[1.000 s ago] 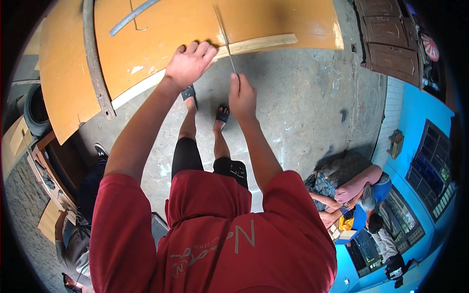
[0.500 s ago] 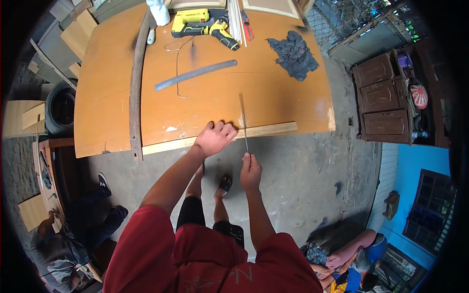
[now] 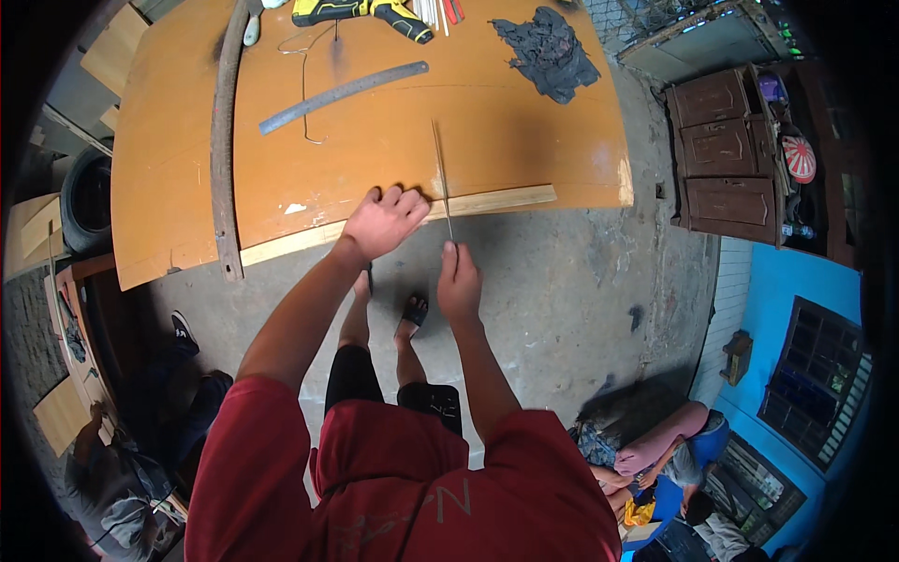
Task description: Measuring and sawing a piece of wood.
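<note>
A long pale wooden strip [image 3: 510, 199] lies along the near edge of the orange tabletop [image 3: 524, 155]. My left hand [image 3: 386, 223] presses down on it with curled fingers, gripping it near its middle. Just right of those fingers, a thin saw [image 3: 439, 155] crosses the strip, its narrow blade seen edge-on and pointing away over the table. My right hand [image 3: 460, 284] is closed around the saw's near end, in front of the table edge. That fist hides the handle.
A metal ruler [image 3: 345, 96], a bent wire [image 3: 304, 89], a crumpled black cloth [image 3: 552, 61] and a yellow-black power tool [image 3: 403, 19] lie farther back. A dark wooden bar [image 3: 225, 140] crosses the table's left part. Another person [image 3: 117, 496] sits at lower left.
The whole view has tilted, so the table and tools sit higher and farther left in the picture. Both hands keep their grips, and the saw still crosses the strip at about the same spot.
</note>
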A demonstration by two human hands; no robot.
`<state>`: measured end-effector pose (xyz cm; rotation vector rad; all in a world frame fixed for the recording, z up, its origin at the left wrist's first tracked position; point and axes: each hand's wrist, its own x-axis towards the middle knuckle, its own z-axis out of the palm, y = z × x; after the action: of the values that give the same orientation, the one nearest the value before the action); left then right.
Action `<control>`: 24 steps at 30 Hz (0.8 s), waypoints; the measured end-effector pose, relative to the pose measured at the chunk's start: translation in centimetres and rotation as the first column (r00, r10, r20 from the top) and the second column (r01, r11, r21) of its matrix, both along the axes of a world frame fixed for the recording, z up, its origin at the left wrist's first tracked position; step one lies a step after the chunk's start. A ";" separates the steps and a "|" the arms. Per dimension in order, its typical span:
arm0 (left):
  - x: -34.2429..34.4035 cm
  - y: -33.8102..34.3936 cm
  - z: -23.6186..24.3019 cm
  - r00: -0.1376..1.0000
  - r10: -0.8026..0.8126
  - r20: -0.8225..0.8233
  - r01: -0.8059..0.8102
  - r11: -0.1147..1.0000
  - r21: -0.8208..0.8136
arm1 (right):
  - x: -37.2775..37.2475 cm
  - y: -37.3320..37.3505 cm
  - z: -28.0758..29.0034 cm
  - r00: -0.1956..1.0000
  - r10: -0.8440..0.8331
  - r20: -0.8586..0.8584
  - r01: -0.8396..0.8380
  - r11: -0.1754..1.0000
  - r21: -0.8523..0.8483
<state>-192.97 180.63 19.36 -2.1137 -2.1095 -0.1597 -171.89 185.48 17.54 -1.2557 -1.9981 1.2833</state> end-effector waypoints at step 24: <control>0.4 -0.6 -0.2 0.999 0.013 0.029 -0.012 1.000 -0.028 | 2.5 -2.1 0.9 0.999 0.039 0.012 -0.039 0.999 -0.018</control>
<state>-192.55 180.07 19.12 -2.1259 -2.1531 -0.1624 -169.43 183.42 18.44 -1.2413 -2.0331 1.3172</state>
